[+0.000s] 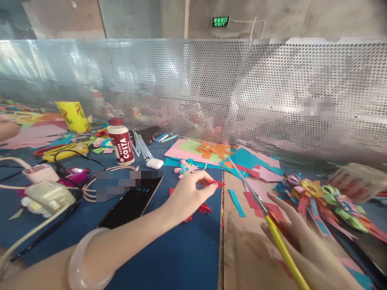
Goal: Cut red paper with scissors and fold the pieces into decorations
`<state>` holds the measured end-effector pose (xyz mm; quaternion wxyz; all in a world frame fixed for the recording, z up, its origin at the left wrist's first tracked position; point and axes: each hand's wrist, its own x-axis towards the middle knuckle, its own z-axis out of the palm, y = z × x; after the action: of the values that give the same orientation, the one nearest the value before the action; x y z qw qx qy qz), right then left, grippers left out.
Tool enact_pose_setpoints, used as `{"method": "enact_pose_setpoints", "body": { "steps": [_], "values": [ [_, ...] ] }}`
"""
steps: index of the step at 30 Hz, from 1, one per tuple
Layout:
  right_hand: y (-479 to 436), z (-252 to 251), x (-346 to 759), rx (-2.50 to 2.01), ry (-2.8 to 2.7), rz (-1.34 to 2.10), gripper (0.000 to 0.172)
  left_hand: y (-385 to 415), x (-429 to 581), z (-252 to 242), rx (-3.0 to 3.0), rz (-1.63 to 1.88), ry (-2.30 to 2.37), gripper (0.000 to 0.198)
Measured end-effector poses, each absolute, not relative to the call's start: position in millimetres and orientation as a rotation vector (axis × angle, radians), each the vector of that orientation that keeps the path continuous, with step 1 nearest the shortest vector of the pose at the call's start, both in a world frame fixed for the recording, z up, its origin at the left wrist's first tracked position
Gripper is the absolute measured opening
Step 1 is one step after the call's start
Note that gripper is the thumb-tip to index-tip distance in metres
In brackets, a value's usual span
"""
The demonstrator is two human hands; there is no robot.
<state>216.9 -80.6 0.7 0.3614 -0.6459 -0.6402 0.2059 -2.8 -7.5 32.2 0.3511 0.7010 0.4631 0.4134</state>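
My left hand [189, 193] is closed in a pinch on a small cut piece of red paper [220, 184], held just above the blue tabletop. More red paper cutouts [205, 208] lie below that hand, partly hidden by it. In my right hand [305, 237] is a pair of scissors [273, 229] with yellow and red handles, their blades pointing up and away to the left. Beneath the blades lie red paper pieces [260, 204] on the brown board. A pink and blue paper flower [186, 168] sits beyond my left hand.
Coloured paper sheets [193, 155] lie at the back by a perforated metal screen [193, 92]. On the left are a phone [133, 201], an earbud case [155, 163], a Costa bottle [121, 143] and cables. Paper flowers with ribbons [314, 193] lie right. Another person's hand [8, 128] shows far left.
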Motion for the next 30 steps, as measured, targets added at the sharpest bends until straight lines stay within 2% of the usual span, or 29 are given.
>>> {"method": "enact_pose_setpoints", "body": {
  "steps": [5, 16, 26, 30],
  "values": [
    [-68, -14, 225, -1.936, -1.767, 0.115, 0.071, 17, -13, 15, 1.990, 0.765, 1.305, 0.020],
    [-67, -26, 230, -1.896, -1.977, -0.060, 0.070, 26, -19, 9, 2.213, 0.465, 1.373, 0.029],
    [-62, -3, 228, -1.832, -2.200, -0.249, 0.052, 27, -20, 6, 2.132, 0.578, 1.257, 0.027],
    [-50, 10, 207, -1.716, -2.233, -0.041, 0.035, 23, -18, 13, 2.086, 0.661, 1.191, 0.026]
  ]
}}
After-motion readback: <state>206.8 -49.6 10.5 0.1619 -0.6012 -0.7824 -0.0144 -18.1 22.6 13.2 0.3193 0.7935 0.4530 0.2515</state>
